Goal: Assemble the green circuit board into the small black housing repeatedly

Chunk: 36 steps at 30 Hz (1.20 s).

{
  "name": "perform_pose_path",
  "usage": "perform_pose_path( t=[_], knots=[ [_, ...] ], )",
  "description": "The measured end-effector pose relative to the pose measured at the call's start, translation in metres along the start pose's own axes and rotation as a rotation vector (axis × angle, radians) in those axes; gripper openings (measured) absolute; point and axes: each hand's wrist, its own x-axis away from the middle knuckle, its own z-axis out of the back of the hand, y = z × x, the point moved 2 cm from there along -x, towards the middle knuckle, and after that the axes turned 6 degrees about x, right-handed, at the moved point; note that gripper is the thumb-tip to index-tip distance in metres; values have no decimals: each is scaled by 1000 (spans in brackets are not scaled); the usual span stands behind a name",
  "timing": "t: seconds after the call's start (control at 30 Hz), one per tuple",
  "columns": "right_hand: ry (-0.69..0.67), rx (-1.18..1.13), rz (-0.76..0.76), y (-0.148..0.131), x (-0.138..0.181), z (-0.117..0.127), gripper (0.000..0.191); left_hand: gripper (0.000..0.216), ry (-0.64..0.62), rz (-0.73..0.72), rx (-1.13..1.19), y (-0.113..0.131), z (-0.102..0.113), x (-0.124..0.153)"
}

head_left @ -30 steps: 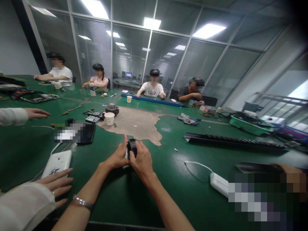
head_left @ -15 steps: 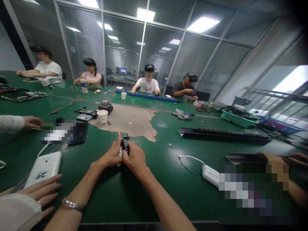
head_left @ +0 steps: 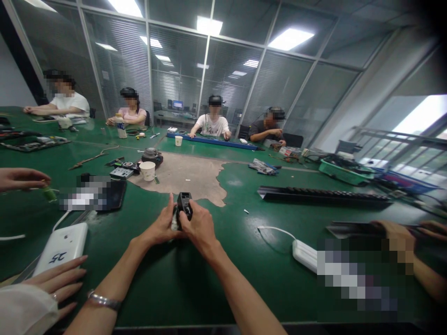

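Black plastic part point(head_left: 183, 200) held over the green table point(head_left: 265, 284)
Left hand point(head_left: 161, 226) clasps its side, thumb raised; right hand point(head_left: 201, 222) grips it between thumb and fingers.

The tabletop point(head_left: 174, 288) looks glossy, the held black part point(head_left: 184, 201) plastic, the bracelet point(head_left: 102, 300) shiny metal.

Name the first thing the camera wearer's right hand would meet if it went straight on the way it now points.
The right hand would first meet the black part it is touching; just beyond, the left hand seems next in line, though depth is hard to judge.
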Motion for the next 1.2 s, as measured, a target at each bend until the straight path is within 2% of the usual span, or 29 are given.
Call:
perform_pose_path(
  t=[0.17, 0.3, 0.43, 0.7, 0.87, 1.0, 1.2],
  knots=[
    [74, 4, -25, 27, -2, 15, 39, 131, -15, 43, -9, 1, 2, 0],
    [34, 62, -83, 58, 7, 16, 37, 126, -27, 75, 0, 4, 2, -1],
    [-16, 105, -124, 77, 18, 11, 37, 123, -21, 84, 21, 5, 2, -1],
    [-30, 101, -167, 88, 31, -3, 48, 125, -32, 121, 29, 8, 1, -2],
    [150, -40, -114, 94, 35, -3, 63, 126, -37, 162, 8, 12, 0, -3],
    [261, -199, -64, 101, 33, 3, 56, 127, -31, 148, -6, 16, 1, -4],
    [238, -300, -100, 100, 33, 2, 57, 123, -35, 146, 16, 14, 1, -4]
  ],
)
